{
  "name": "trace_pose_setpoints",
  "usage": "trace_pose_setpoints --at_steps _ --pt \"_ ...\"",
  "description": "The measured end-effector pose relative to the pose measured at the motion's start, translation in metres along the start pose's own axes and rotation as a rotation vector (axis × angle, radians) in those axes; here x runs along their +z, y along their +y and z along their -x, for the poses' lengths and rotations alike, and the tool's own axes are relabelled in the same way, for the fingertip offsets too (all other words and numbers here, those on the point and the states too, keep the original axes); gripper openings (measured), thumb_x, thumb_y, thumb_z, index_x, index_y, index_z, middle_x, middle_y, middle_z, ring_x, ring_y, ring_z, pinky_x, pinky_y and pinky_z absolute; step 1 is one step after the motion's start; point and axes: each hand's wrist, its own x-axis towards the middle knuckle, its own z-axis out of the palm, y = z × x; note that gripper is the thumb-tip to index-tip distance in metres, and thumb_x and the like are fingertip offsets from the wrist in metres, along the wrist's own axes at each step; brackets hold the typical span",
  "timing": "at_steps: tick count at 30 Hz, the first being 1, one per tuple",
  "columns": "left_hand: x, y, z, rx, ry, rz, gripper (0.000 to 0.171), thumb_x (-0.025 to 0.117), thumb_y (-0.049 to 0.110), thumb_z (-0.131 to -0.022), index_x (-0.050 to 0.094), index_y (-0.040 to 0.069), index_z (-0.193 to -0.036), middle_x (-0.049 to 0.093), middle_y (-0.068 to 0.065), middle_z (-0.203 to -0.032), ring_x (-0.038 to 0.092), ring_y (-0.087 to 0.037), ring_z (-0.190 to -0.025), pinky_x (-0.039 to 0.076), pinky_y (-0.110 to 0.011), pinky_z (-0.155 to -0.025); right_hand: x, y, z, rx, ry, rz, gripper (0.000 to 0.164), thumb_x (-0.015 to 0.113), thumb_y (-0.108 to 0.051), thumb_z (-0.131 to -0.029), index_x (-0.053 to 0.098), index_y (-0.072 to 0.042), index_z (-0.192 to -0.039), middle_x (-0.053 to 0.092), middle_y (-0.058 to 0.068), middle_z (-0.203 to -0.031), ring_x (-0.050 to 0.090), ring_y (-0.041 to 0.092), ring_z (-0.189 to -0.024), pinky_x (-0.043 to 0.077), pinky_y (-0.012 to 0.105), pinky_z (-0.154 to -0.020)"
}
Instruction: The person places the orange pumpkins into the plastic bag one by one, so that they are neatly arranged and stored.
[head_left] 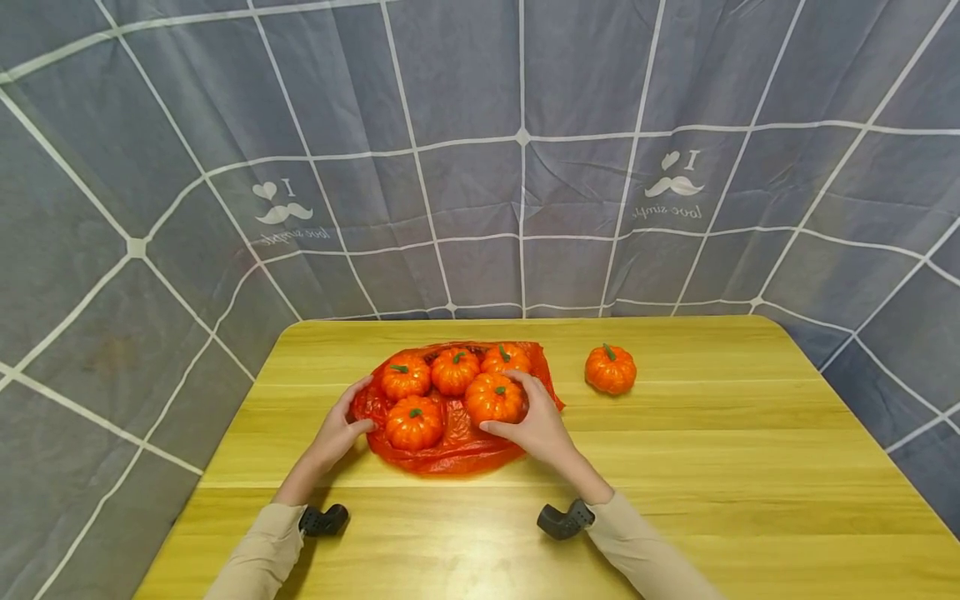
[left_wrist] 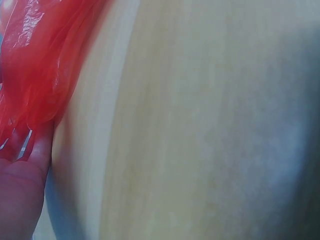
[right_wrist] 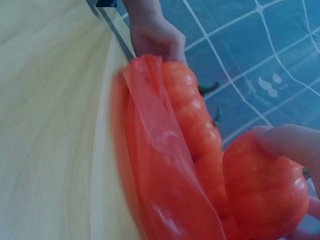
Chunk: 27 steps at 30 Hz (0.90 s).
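Note:
A crinkled red plastic bag (head_left: pixel 457 454) lies spread on the table with several small orange pumpkins with green stems on it, among them a front left pumpkin (head_left: pixel 414 423). My right hand (head_left: pixel 542 423) grips the front right pumpkin (head_left: pixel 493 399) between thumb and fingers. That same pumpkin (right_wrist: pixel 265 187) is close up in the right wrist view, above the bag's edge. At the bag's left side, my left hand (head_left: pixel 335 432) holds the plastic; in the left wrist view its fingers (left_wrist: pixel 42 145) run under the red film (left_wrist: pixel 45 65).
Another pumpkin (head_left: pixel 611 370) sits apart on the wooden table (head_left: pixel 712 467), right of the bag. A grey curtain (head_left: pixel 480 192) with white grid lines hangs behind the table and along its sides. Each wrist wears a black device, such as the left one (head_left: pixel 324 521).

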Motion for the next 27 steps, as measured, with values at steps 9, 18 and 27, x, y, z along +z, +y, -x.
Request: trace_pose_setpoints --at_steps 9,18,27 --pt "0.0 -0.004 0.002 0.008 -0.011 0.005 0.076 0.056 -0.008 -0.083 0.022 0.001 -0.15 0.019 -0.025 -0.156 0.024 -0.04 -0.141 0.028 0.0 -0.09 0.023 -0.004 -0.001 -0.026 -0.041 0.062 0.079 0.087 -0.03 -0.065 0.051 -0.014 -0.133 0.049 0.012 -0.13 0.052 0.032 -0.119 0.043 0.055 -0.099" --pt "0.0 -0.007 0.001 0.0 -0.001 -0.01 0.076 0.056 -0.008 -0.082 0.024 0.003 -0.15 0.02 -0.023 -0.157 0.025 -0.038 -0.141 0.028 -0.002 -0.091 0.032 0.0 -0.001 -0.057 -0.061 0.092 0.078 0.088 -0.026 -0.064 0.052 -0.012 -0.131 0.05 0.015 -0.126 0.054 0.034 -0.114 0.044 0.055 -0.097" --pt "-0.001 -0.002 0.001 0.023 -0.01 -0.012 0.076 0.057 -0.007 -0.083 0.022 0.0 -0.15 0.02 -0.026 -0.156 0.027 -0.041 -0.139 0.029 -0.001 -0.089 0.035 0.002 -0.001 -0.061 -0.096 0.112 0.078 0.087 -0.026 -0.065 0.051 -0.012 -0.133 0.049 0.014 -0.128 0.054 0.034 -0.115 0.044 0.055 -0.097"
